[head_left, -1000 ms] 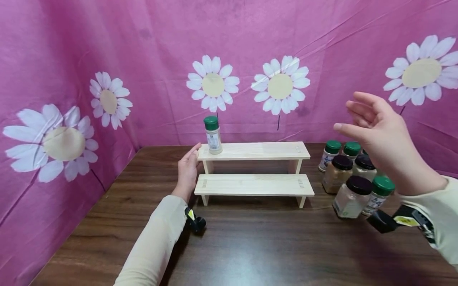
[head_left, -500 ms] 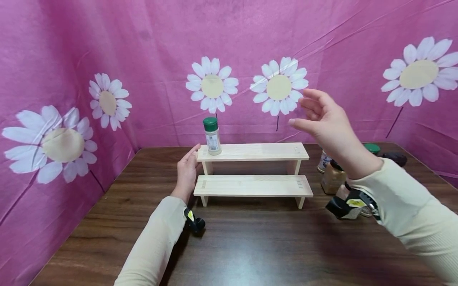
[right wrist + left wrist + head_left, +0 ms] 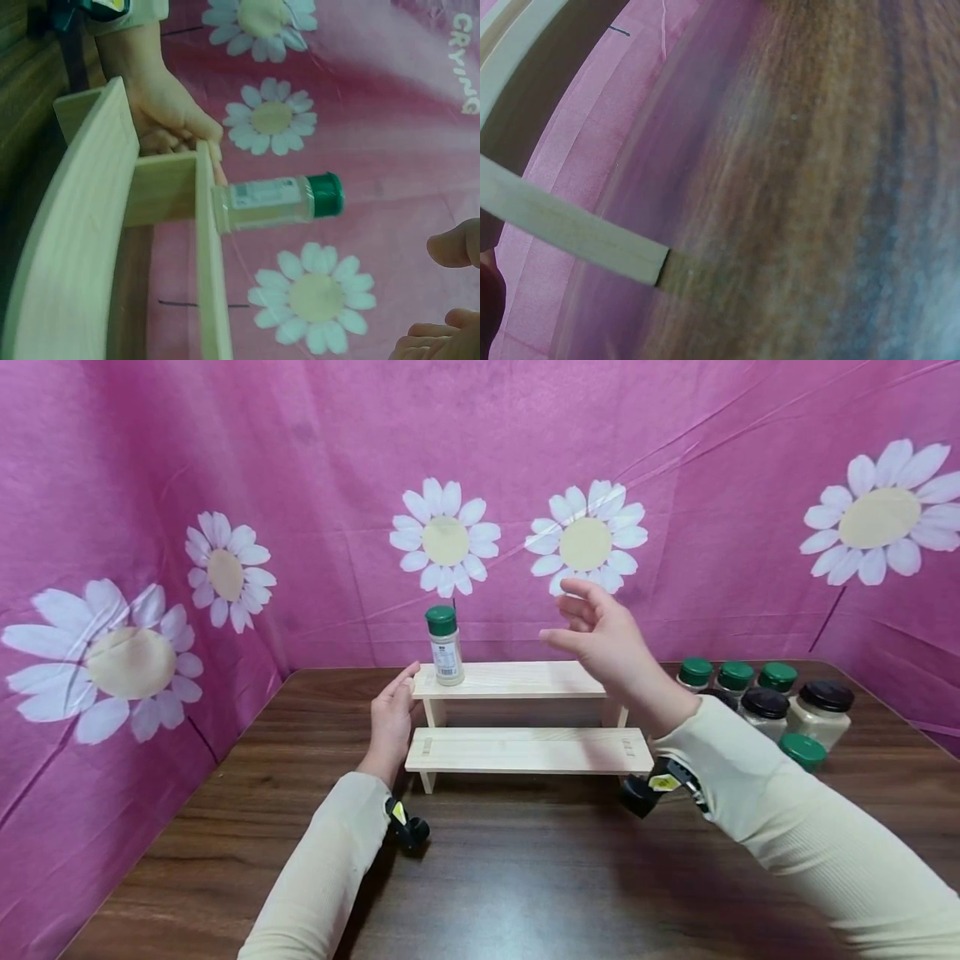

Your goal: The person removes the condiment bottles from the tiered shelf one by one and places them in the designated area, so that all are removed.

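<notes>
A pale two-tier wooden shelf rack point(image 3: 517, 750) stands on the table. My left hand point(image 3: 390, 722) holds the left end of its upper tier; in the right wrist view that hand's thumb point(image 3: 201, 126) lies at the board's edge with other fingers bent below. One spice jar point(image 3: 447, 653) with a green cap and a white label stands upright at the left of the upper tier, close to the left fingertips. Over the right part of the upper tier hovers my right hand point(image 3: 611, 647), holding nothing, thumb and fingers apart. The left wrist view shows mostly a rack leg point(image 3: 577, 225).
Several jars stand at the right on the brown wooden table point(image 3: 480, 877), among them a green-capped jar point(image 3: 777, 677) and a black-lidded jar point(image 3: 821, 710). The right forearm partly covers the group. A pink daisy-print cloth point(image 3: 322, 460) hangs behind and at the left.
My right hand has moved left from above the jar group to over the rack's right part, and dropped slightly in the last half second. The left hand and the spice jar have stayed put.
</notes>
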### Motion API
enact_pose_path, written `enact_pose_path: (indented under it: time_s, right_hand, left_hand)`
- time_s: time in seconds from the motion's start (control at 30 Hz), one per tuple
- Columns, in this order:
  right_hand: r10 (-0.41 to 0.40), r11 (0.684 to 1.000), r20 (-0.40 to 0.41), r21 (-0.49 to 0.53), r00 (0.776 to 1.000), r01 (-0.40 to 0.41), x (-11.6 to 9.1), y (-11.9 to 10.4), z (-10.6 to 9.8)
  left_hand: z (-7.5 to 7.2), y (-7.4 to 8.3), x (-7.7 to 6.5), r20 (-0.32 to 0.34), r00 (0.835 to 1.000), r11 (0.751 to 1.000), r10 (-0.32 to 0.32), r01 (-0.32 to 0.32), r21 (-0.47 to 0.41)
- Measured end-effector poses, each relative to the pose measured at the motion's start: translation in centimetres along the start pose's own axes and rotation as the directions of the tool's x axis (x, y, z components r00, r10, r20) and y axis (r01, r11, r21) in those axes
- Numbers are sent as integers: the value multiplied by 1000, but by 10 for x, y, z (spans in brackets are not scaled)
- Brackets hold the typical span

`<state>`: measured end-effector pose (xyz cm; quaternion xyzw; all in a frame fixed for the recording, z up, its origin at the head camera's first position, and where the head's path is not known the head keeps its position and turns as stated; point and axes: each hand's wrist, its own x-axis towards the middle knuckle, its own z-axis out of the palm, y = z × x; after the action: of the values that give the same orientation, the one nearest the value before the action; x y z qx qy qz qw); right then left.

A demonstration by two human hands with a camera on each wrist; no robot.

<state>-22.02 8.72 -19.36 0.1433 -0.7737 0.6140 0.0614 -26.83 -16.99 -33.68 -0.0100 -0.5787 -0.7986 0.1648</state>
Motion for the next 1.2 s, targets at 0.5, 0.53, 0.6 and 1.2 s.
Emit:
enact_pose_path:
  time_s: [0.5, 0.53, 0.6, 1.2]
  right_hand:
    - [56, 990, 8, 129, 998, -57, 13, 28, 63]
    - [63, 989, 10, 137, 998, -64, 14, 30, 67]
    - [77, 986, 7, 148, 997, -77, 15, 34, 76]
    - [22, 1000, -144, 20, 989, -19, 28, 57, 133]
  left_hand:
    - [-1, 1, 1, -29, 999, 1000, -13, 13, 14]
    - [0, 1, 1, -30, 999, 1000, -14, 14, 18]
    - [0, 2, 0, -35, 999, 1000, -21, 21, 19]
    - [-1, 4, -3, -10, 999, 999, -32, 32, -13]
